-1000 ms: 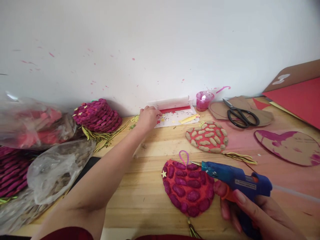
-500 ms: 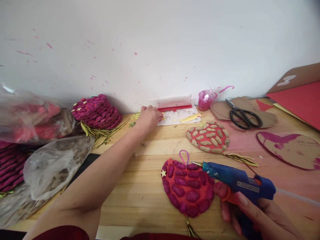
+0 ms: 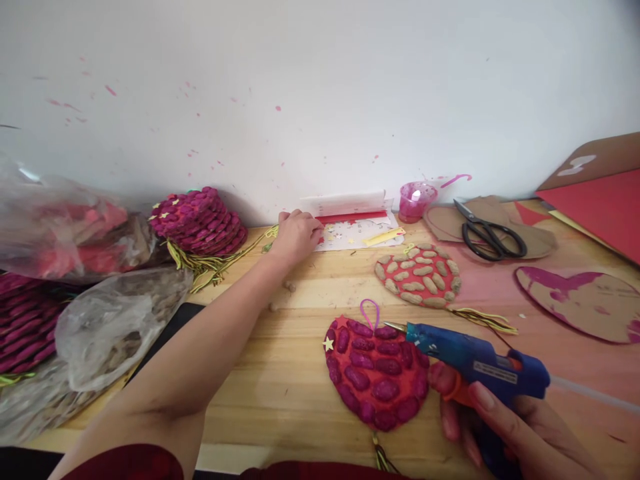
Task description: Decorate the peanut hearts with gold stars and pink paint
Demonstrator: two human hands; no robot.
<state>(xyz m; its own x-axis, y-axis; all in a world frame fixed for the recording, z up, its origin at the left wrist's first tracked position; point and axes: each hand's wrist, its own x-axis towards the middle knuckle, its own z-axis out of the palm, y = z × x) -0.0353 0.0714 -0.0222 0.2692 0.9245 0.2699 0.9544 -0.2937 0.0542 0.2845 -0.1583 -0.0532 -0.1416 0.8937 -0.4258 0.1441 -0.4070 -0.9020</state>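
Observation:
My right hand point(image 3: 520, 427) grips a blue hot glue gun point(image 3: 475, 360) with an orange trigger. The gun's metal nozzle points left, at the upper part of a heart point(image 3: 373, 380) covered in magenta-painted peanuts. This heart has a pink loop on top, a red star and a pale yellow star at its upper left, and a tassel below. My left hand point(image 3: 297, 237) reaches far forward to the left end of a white paper sheet point(image 3: 385, 239) scattered with small stars. Its fingers are bent together, and whatever is between the fingertips is hidden.
Behind the gun lies a heart of unpainted peanuts point(image 3: 420, 275). Black scissors point(image 3: 493, 237) rest on cardboard near a pink-stained cup point(image 3: 417, 202). On the left are a stack of magenta hearts point(image 3: 197, 223) and plastic bags point(image 3: 95, 333). A cardboard heart point(image 3: 580, 303) lies at right.
The view has shifted slightly. My left hand's fingers have moved a little back on the paper, uncovering more small stars. The glue gun and the magenta heart stay in place.

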